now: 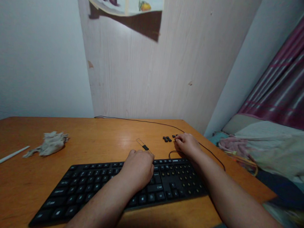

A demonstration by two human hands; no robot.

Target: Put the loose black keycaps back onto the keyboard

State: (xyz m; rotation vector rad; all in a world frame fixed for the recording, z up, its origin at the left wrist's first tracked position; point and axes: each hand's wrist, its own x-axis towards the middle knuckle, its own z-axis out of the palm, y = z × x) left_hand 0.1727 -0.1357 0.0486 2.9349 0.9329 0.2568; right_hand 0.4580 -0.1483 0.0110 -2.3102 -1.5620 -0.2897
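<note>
A black keyboard (101, 179) lies across the desk; several keys on its right-hand side lack caps, and their small switches show. My left hand (138, 167) rests closed over the keyboard's right-middle part, its fingertips and anything in them hidden. Just beyond its knuckles is a wire keycap puller (145, 147) with a black middle; I cannot tell whether its near end touches the hand. Past the keyboard's far right, my right hand (188, 144) is low at the desk, fingers pinched on a small dark keycap (175, 139). Beside it lie several loose black keycaps (167, 139).
A crumpled pale cloth (52, 143) and a white stick (9, 157) lie on the left of the wooden desk (103, 132). A thin black cable (141, 121) runs along the back and down the right edge. Bedding (264, 139) is beyond the desk at right.
</note>
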